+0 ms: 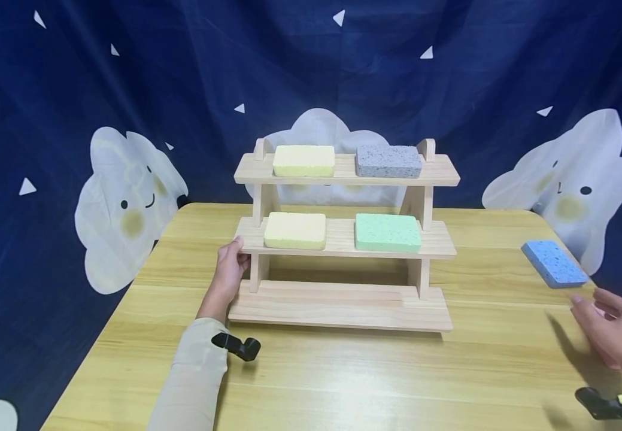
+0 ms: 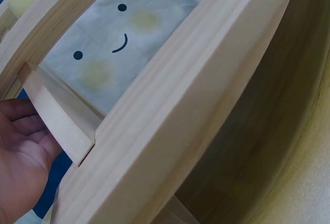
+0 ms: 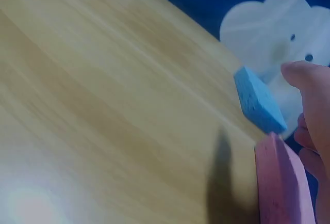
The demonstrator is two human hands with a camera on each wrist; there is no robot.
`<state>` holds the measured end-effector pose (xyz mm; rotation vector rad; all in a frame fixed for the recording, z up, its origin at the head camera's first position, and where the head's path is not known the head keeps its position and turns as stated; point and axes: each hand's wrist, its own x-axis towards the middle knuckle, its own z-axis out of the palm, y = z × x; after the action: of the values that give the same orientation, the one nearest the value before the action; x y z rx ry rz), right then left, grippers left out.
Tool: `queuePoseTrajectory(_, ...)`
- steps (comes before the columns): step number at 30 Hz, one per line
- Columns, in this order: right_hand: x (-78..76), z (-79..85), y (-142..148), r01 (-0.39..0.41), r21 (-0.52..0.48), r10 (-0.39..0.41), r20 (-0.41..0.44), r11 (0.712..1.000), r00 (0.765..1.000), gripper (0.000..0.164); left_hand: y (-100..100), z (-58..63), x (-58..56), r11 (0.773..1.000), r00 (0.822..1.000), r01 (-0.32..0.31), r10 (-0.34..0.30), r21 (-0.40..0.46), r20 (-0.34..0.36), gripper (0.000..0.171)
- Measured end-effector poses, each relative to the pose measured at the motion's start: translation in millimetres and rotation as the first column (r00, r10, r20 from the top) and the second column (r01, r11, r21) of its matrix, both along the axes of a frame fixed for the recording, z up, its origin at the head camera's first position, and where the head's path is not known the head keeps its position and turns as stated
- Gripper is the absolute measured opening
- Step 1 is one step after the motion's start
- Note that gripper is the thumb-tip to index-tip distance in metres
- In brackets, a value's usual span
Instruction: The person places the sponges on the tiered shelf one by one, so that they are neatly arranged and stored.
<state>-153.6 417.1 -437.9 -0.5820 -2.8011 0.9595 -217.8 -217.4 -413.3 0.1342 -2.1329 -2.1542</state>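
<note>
A three-tier wooden display shelf stands on the table. My left hand grips the left end of its middle tier, thumb on top and fingers below. On the top tier sit a pale yellow sponge and a grey sponge. The middle tier bears another yellow sponge and a green sponge. At the right, my right hand hovers over a pink sponge, thumb held apart from the fingers. Just beyond it lies a blue sponge, near the table's right edge.
The light wooden table reaches back to a dark blue curtain with white clouds and triangles. Black wrist mounts are strapped at both wrists. The bottom tier bears no sponge.
</note>
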Motion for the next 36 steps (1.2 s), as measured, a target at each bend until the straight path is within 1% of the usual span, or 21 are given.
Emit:
queuePoseTrajectory(2,2.8,-2.0,4,0.029,-0.052,-0.030,-0.010,0.998,1.000,0.074,0,0.2,0.0,1.000,1.000,0.000,0.000,0.001,-0.001,0.050)
queuePoseTrajectory(6,6.8,-6.0,9,0.132,-0.122,-0.131,0.017,0.984,0.991,0.072,0,0.4,-0.1,1.000,1.000,0.002,-0.002,0.007,-0.004,0.050)
queuePoseTrajectory(10,13.9,-13.6,18,0.212,-0.151,-0.207,0.050,0.966,0.977,0.075,0,-0.8,-0.8,1.000,1.000,0.006,-0.006,0.016,-0.012,0.050)
queuePoseTrajectory(12,17.3,-18.1,22,0.239,-0.166,-0.234,0.047,0.957,0.971,0.076,0,-1.3,-1.0,1.000,1.000,0.008,-0.008,0.011,-0.011,0.050)
queuePoseTrajectory(17,19.8,-27.5,29,0.293,-0.136,-0.285,0.072,0.947,0.956,0.078,0,-1.6,-1.6,1.000,1.000,0.012,-0.012,0.004,-0.006,0.052)
queuePoseTrajectory(20,20.5,-31.5,31,0.298,-0.087,-0.289,0.102,0.951,0.952,0.080,-1,-1.8,-2.0,1.000,1.000,0.013,-0.013,0.004,-0.003,0.052)
queuePoseTrajectory(23,23.2,-34.1,32,0.262,-0.065,-0.254,0.107,0.963,0.961,0.082,-1,-2.0,-2.1,1.000,1.000,0.010,-0.010,-0.001,0.002,0.052)
queuePoseTrajectory(27,26.5,-35.3,32,0.216,-0.084,-0.207,0.100,0.973,0.973,0.083,-1,-2.1,-1.9,1.000,1.000,-0.001,0.001,0.023,0.001,0.051)
queuePoseTrajectory(32,26.6,-36.3,32,0.206,-0.103,-0.189,0.154,0.973,0.970,0.090,0,-1.7,-1.7,0.999,1.000,0.000,0.000,0.043,-0.003,0.048)
queuePoseTrajectory(36,23.8,-38.0,29,0.207,-0.078,-0.193,0.155,0.975,0.969,0.091,0,-1.6,-2.0,0.999,1.000,-0.002,0.002,0.049,0.000,0.046)
